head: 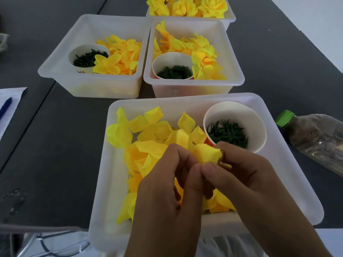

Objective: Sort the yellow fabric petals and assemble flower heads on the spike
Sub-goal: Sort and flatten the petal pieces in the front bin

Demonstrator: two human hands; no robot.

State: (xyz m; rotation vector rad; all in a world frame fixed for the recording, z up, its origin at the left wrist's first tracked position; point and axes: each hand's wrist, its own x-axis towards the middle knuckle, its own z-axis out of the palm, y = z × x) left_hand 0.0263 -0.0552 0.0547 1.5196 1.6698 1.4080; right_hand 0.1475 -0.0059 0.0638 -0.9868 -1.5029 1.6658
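Yellow fabric, a small bunched petal piece point(207, 153), is pinched between both hands above the nearest bin point(289, 182). The left hand point(167, 184) has its fingers point(178, 154) curled round the near-left edge of the piece, and the right hand point(239, 171) has its thumb and fingers curled onto the right side, thumb tips almost touching just below the fabric. A small dark point point(194, 143) is seen just beyond the left fingers, at the top of the held piece; whether it is a spike cannot be told. Loose yellow petals point(148, 127) are heaped in the bin beyond and to the left of the fingers, and more lie beneath the hands. A white paper cup point(235, 117) of dark green pieces point(227, 134) stands in the same bin, just beyond the right fingers. Farther past the fingers, two more translucent bins are set side by side on the dark worktop point(65, 145): a left bin point(55, 67) and a right bin point(233, 71), each holding petals and a cup of green pieces. Behind them a far bin point(230, 17) is filled with finished yellow flower heads point(185, 6). Well to the right of the fingers a plastic bottle point(315, 140) with a green cap lies on its side. Far to the left, a blue pen point(5, 108) rests on white paper point(13, 93).
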